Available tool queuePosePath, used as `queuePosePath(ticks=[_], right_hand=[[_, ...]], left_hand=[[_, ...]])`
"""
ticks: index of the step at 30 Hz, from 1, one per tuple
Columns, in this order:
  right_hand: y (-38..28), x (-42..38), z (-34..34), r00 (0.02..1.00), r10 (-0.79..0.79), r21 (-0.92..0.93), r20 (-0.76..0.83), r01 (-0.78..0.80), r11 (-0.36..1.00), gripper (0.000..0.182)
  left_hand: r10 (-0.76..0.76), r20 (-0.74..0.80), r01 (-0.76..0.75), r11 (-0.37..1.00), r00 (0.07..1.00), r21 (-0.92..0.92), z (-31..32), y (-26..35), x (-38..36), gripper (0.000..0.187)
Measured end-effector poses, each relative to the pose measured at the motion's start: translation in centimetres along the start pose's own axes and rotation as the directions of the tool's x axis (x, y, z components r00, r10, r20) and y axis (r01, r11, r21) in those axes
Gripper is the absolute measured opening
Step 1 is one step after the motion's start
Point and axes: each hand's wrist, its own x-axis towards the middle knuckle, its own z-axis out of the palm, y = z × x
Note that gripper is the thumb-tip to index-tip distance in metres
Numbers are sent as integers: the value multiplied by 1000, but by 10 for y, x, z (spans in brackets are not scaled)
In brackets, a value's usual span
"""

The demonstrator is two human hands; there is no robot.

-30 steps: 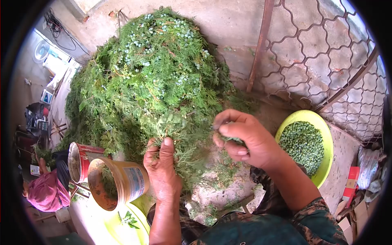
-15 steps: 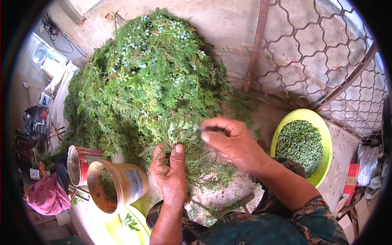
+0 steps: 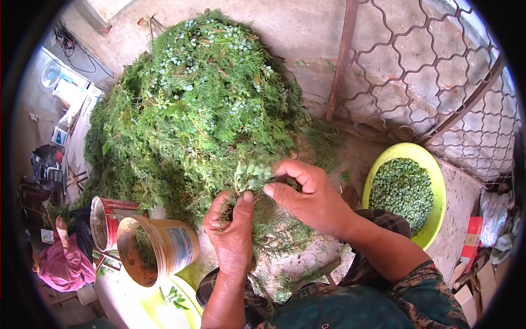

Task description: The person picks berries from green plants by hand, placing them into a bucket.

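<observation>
My left hand (image 3: 233, 233) grips a green conifer sprig (image 3: 251, 176) by its stem, holding it upright in front of a big heap of green branches (image 3: 197, 104) with pale blue-green cones. My right hand (image 3: 307, 197) pinches the cluster of cones at the top of that sprig with thumb and forefinger. A yellow-green basin (image 3: 433, 219) holding picked green cones (image 3: 404, 189) sits to the right of my right forearm.
A tan plastic tub (image 3: 159, 247) and a red tin can (image 3: 107, 216) lie on their sides at the left. Another yellow-green basin (image 3: 170, 307) is below them. A metal lattice gate (image 3: 438, 71) stands behind. A person in pink (image 3: 57, 263) is at far left.
My right hand moved left from beside the basin onto the top of the sprig. My left hand lifted the sprig slightly.
</observation>
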Motion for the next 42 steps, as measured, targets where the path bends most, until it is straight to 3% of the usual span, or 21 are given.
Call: queuePosePath(ticks=[1, 3, 10, 13, 15, 16, 17, 19, 20, 21, 24, 25, 26, 27, 29, 31, 32, 35, 36, 39, 42], right_hand=[[1, 1, 0, 1000, 0, -1, -1, 0, 1000, 14], [2, 2, 0, 938, -336, -417, -87, 272, 867, 14], [0, 1, -18, 900, -425, -437, -92, 347, 830, 14], [-7, -3, -32, 928, -314, -511, -198, 176, 841, 13], [-18, 6, -62, 826, -319, -590, -465, -20, 807, 9], [-11, 7, -90, 741, -448, -634, -499, 40, 772, 10], [-24, 0, -105, 703, -445, -555, -555, 86, 828, 11], [-52, -28, -128, 687, -111, -231, -718, -85, 969, 14], [-45, -47, -147, 661, -156, -279, -734, -86, 956, 17], [-28, -67, -172, 629, -331, -496, -704, -101, 862, 18], [59, -142, -244, 603, -397, -708, -692, -457, 539, 23], [127, -190, -290, 630, -37, -616, -775, -743, 261, 37], [174, -247, -306, 766, 121, -774, -631, -632, -30, 61], [147, -257, -289, 669, 524, -849, -527, -450, -278, 64], [136, -244, -277, 695, 464, -819, -550, -559, -135, 52], [73, -180, -241, 698, 364, -644, -617, -713, 276, 32], [49, -150, -219, 800, 146, -683, -583, -579, 445, 27], [-30, -76, -131, 983, 92, -348, -157, -143, 927, 29], [-40, -64, -106, 963, 267, -173, -39, -269, 947, 28], [-54, -28, -52, 920, 299, -288, 253, -224, 931, 25], [-17, -19, -31, 929, 65, 49, 363, -89, 995, 23]], left_hand=[[3, -3, -3, 999, 1000, -45, 0, 0, 0, 9], [-37, -19, 36, 999, 999, -21, 6, 0, -4, 9], [-132, 93, 145, 976, 987, -161, 13, 3, -5, 18], [-121, 32, 124, 979, 992, -164, 18, -1, -10, 20], [-121, 35, 125, 975, 992, -183, 11, 5, -7, 20], [-124, 33, 128, 972, 992, -196, 8, 8, -5, 21], [-114, 32, 118, 971, 993, -208, 7, 8, -2, 21], [-207, 11, 204, 948, 978, -246, 2, 4, -1, 20], [-247, -88, 214, 935, 965, -284, 7, 5, -2, 21], [-243, -87, 209, 934, 966, -289, 5, 8, -2, 21], [-316, 91, 327, 880, 944, -343, -6, 12, 1, 22], [-304, 122, 327, 881, 945, -343, -9, 6, 3, 23], [-286, 156, 323, 880, 946, -347, -9, 3, 5, 24], [-279, 162, 319, 880, 947, -351, -7, 5, 4, 24], [-297, 169, 340, 870, 940, -358, -6, 6, 1, 22], [-291, 195, 342, 882, 937, -324, -6, 4, -2, 21], [-246, 253, 322, 889, 936, -325, -4, 3, -3, 21], [-223, 334, 333, 886, 916, -322, 3, 5, -7, 19], [-208, 342, 322, 891, 916, -321, 3, 3, -7, 17], [-184, 410, 314, 908, 893, -277, 0, 8, -5, 16], [-149, 354, 248, 935, 923, -253, -3, 5, -3, 12]])
